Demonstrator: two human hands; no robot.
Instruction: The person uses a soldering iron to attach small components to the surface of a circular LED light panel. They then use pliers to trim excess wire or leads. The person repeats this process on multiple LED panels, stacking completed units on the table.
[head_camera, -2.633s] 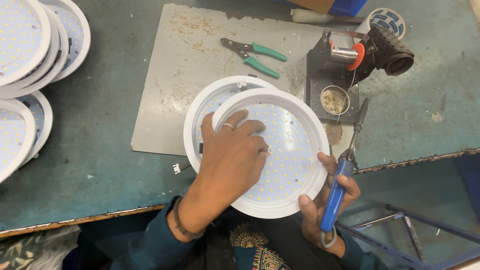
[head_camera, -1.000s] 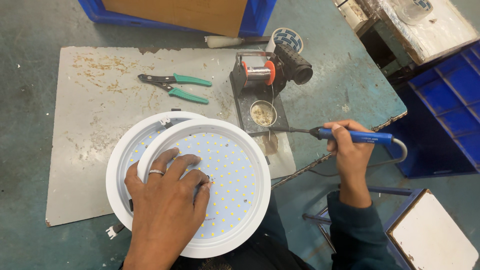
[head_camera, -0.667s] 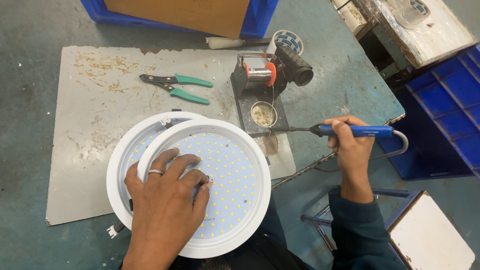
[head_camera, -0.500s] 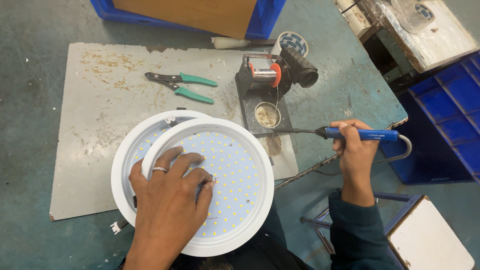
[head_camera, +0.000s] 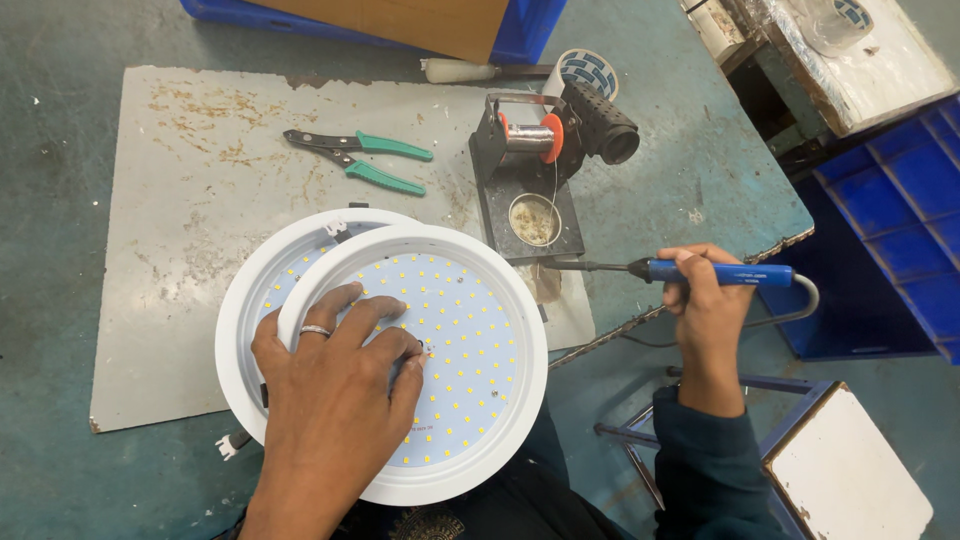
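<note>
Soldering step: left hand (head_camera: 335, 395) lies flat, fingers spread, pinning the top round light panel (head_camera: 440, 350) at table's 6 o'clock. Right hand (head_camera: 705, 300) fist-grips the blue soldering iron (head_camera: 720, 272), tip by the flux tin (head_camera: 533, 219) at 12. Next needs tip brought steadily onto the panel's joint.

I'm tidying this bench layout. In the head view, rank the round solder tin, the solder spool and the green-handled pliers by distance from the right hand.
1. Round solder tin, just left of the right hand.
2. Solder spool, up-left on the stand.
3. Green-handled pliers, far left on the grey sheet.
</note>
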